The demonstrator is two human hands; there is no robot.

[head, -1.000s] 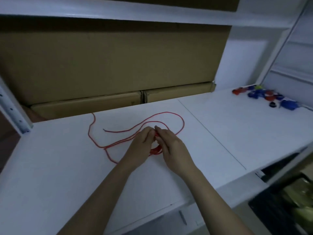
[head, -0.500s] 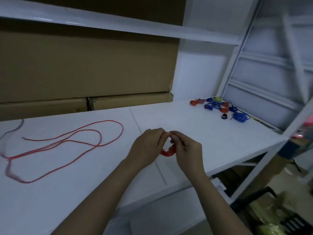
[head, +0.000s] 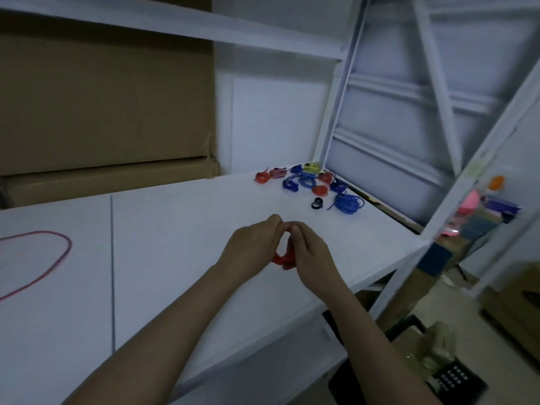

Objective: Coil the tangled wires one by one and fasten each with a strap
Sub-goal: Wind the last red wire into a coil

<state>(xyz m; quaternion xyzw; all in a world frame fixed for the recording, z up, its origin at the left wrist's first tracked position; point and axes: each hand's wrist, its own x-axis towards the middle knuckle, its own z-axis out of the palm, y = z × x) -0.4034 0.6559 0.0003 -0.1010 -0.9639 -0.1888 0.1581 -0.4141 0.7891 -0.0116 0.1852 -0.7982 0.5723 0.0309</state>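
My left hand (head: 252,247) and right hand (head: 310,252) meet fingertip to fingertip just above the table (head: 175,229), and between them I pinch a small red coil (head: 280,258), its lower curve showing below my palms while my fingers hide the top. Both grips are curled around that bundle; I cannot tell whether a strap is already on it. I judge this to be the fastening step for this wire: the coil looks wound, and what it needs next is a strap wrapped round it and closed without letting the loops spring loose. A black strap (head: 316,203) lies ahead to the right, well apart from my hands, just beside a blue coil (head: 347,203). Beyond them sits a pile of finished coils (head: 304,179) in red, blue and yellow. Far to my left a loose red wire (head: 55,258) lies looped on the table, not yet coiled.
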